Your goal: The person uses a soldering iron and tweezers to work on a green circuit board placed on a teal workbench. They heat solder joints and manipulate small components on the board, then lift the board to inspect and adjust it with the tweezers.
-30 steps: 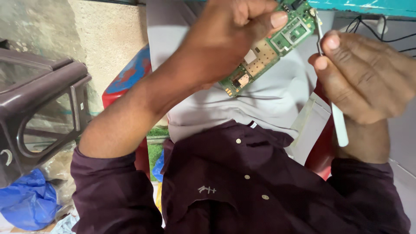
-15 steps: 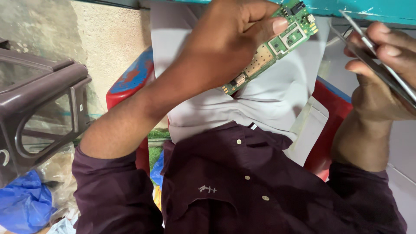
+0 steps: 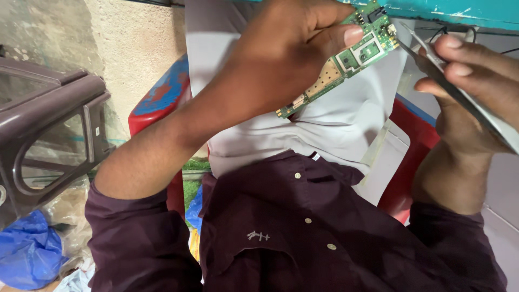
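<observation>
Left hand [image 3: 281, 70] grips the green printed circuit board [image 3: 346, 57], tilted above the lap. Right hand [image 3: 476, 81] pinches the slim metal tweezers [image 3: 432, 57]; tips have closed in since a second ago, nearly touching the board's top edge.

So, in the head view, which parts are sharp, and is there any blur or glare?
Head view: soft, even light, no glare; the circuit board in the left hand is sharp; the right hand and its metal tweezers look slightly blurred near the frame edge.

right hand [image 3: 476, 92] raised, tweezers [image 3: 459, 94] nearing circuit board [image 3: 346, 57]
</observation>
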Demonstrator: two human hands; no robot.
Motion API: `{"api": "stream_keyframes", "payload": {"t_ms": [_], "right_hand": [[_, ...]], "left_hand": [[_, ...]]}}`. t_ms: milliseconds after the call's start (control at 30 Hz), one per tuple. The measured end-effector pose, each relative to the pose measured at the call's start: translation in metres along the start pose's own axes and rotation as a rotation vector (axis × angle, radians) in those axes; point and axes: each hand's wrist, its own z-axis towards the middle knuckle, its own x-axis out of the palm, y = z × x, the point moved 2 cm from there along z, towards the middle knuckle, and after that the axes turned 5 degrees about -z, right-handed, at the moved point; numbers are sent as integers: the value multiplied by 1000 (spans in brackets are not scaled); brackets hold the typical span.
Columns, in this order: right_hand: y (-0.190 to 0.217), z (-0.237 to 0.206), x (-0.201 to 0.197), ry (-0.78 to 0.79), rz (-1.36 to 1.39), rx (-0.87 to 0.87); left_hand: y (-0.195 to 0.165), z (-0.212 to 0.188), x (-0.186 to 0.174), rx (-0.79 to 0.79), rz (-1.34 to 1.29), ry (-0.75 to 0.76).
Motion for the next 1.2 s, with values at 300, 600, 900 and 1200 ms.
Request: {"api": "stream_keyframes", "payload": {"t_ms": [300,600,900,1200], "right_hand": [[11,3,-2,66,-122,13],[33,31,-4,163,-174,-93],[26,34,3,96,-177,-369],[42,54,0,275,-291,-532]], "left_hand": [[-3,0,1,37,21,-9],[-8,2,-1,14,38,10],[5,1,-2,-35,-82,81],[13,1,2,-117,-347,106]]}}
